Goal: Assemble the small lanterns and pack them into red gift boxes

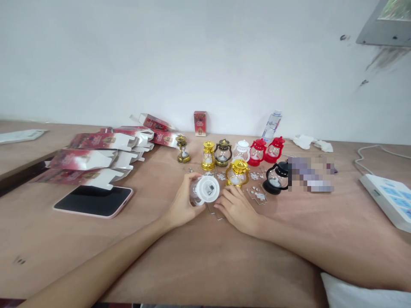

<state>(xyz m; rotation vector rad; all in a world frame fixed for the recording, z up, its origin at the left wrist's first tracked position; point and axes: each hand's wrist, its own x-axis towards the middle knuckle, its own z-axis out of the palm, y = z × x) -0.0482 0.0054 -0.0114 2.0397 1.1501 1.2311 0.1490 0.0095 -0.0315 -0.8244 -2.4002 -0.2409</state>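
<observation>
My left hand (181,205) is wrapped round a small white lantern (208,189), tipped so that its round base faces me. A dark and metallic spot shows in the middle of that base. Beside it, my right hand (239,209) has its fingers curled together near the lantern's edge; whatever they pinch, if anything, is hidden. Just behind my hands stands a shiny gold lantern (237,174). A black lantern (276,179) leans to the right of it. Thin wire pieces (258,194) and small white bits lie on the table around these.
Farther back stand bronze (223,153), gold (208,156), white (241,149) and red lanterns (257,152). Red cartons (85,158) are heaped at left behind a phone (93,200). A bottle (272,125), crumpled tissue (302,141) and a white corded box (387,199) are also on the table (205,265).
</observation>
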